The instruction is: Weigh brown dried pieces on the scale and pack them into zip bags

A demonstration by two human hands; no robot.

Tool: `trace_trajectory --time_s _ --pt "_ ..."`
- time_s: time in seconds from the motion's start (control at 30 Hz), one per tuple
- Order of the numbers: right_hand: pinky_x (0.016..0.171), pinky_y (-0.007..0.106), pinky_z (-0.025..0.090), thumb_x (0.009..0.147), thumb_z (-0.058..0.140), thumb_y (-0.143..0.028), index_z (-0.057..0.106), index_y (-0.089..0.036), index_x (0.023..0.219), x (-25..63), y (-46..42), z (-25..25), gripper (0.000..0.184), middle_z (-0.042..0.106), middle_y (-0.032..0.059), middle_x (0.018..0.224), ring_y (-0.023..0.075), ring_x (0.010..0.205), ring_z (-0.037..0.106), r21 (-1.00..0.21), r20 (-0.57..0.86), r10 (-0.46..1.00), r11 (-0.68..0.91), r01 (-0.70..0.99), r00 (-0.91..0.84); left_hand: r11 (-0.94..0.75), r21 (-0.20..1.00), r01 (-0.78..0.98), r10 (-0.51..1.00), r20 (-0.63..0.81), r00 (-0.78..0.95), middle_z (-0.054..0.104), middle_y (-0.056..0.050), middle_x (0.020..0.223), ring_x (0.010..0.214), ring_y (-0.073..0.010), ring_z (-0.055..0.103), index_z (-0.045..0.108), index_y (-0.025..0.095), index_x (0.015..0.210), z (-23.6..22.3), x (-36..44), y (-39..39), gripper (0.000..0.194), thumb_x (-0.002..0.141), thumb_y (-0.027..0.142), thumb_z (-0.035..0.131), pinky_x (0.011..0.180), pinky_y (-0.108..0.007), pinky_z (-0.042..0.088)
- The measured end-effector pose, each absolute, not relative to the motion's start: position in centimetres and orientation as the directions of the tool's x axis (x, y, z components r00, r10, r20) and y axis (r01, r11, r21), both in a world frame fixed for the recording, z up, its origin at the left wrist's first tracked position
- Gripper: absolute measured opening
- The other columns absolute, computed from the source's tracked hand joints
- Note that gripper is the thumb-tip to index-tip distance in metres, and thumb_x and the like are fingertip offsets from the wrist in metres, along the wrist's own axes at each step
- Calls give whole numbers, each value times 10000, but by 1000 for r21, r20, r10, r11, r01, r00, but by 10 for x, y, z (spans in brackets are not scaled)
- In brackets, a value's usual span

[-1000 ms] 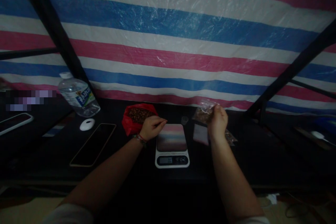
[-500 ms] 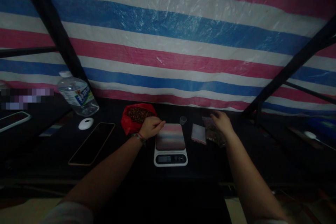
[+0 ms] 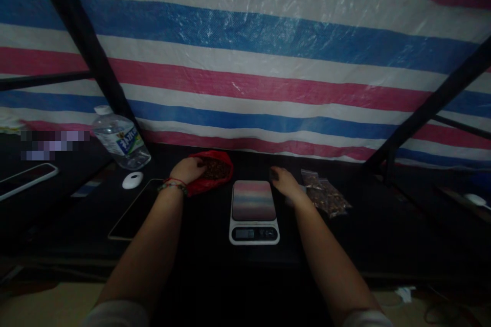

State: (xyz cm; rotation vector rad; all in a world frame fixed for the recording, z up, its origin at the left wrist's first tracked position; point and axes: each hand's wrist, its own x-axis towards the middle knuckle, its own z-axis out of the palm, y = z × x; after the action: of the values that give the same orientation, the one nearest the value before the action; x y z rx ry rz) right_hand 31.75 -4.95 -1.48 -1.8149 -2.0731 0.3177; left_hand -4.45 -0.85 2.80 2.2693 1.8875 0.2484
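Note:
My left hand [image 3: 187, 169], with a beaded bracelet and red cord at the wrist, is closed on the left rim of a red bag [image 3: 205, 185]. Small brown pieces [image 3: 215, 168] fill the bag's open mouth. Right of it stands a white kitchen scale [image 3: 254, 235], its striped, shiny plate bare. Beyond the scale's right corner, my right hand [image 3: 284, 182] has its fingers closed around a small clear plastic cup [image 3: 272, 174], mostly covered by them. Several zip bags with brown pieces [image 3: 330, 198] lie right of that wrist. Under the forearm, the small clear bags are mostly hidden.
At the left are a phone [image 3: 134, 217], partly under my left forearm, a white mouse [image 3: 132, 180] and a plastic bottle [image 3: 123, 140]. Another phone [image 3: 28, 180] lies farther left. Black frame bars [image 3: 414, 112] and striped sheeting [image 3: 249, 87] stand behind the black table.
My left hand has moved left from beside the scale to the red bag's rim. My right hand has left the filled zip bags and moved left to the small cup. The view has shifted slightly.

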Motion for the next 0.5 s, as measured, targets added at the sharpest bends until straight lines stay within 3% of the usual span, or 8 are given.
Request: trace_trajectory --time_s 0.13,0.23,0.37,0.43,0.5 --pt "947 322 426 765 546 -165 570 -127 1210 318 -52 -20 448 614 134 1139 214 1051 575 -465 220 970 198 863 -104 -140 231 963 989 -24 149 674 -74 1105 999 -234 621 661 216 1098 28 -43 -11 470 787 511 468 873 -281 442" --pt "931 340 443 735 566 -170 532 -152 1244 314 -53 -19 511 607 114 1121 204 1012 578 -519 324 944 237 821 -67 -149 240 959 978 -110 179 632 -107 1172 1053 -266 593 604 192 1186 27 -40 -13 646 731 634 478 885 -309 440" --pt "885 352 473 700 598 -172 504 -145 1218 309 -52 -18 528 616 101 1065 197 952 590 -596 419 908 290 749 -17 -246 204 948 957 -107 271 516 -134 1313 1165 -307 506 513 178 1283 24 -35 -17 859 599 696 570 951 -351 405" --pt "866 352 481 694 604 -175 543 -149 1141 308 -51 -17 451 623 93 1029 199 933 593 -605 447 895 311 733 -10 -271 163 949 951 -108 291 522 -129 1296 1143 -316 512 575 189 1207 22 -35 -18 784 555 620 644 946 -363 408" --pt "881 359 472 693 611 -175 568 -158 1103 309 -51 -17 412 623 89 1031 204 953 584 -587 477 879 342 734 -28 -270 162 949 950 -115 290 584 -107 1202 1057 -294 562 649 201 1071 21 -36 -17 554 595 483 653 903 -354 433"
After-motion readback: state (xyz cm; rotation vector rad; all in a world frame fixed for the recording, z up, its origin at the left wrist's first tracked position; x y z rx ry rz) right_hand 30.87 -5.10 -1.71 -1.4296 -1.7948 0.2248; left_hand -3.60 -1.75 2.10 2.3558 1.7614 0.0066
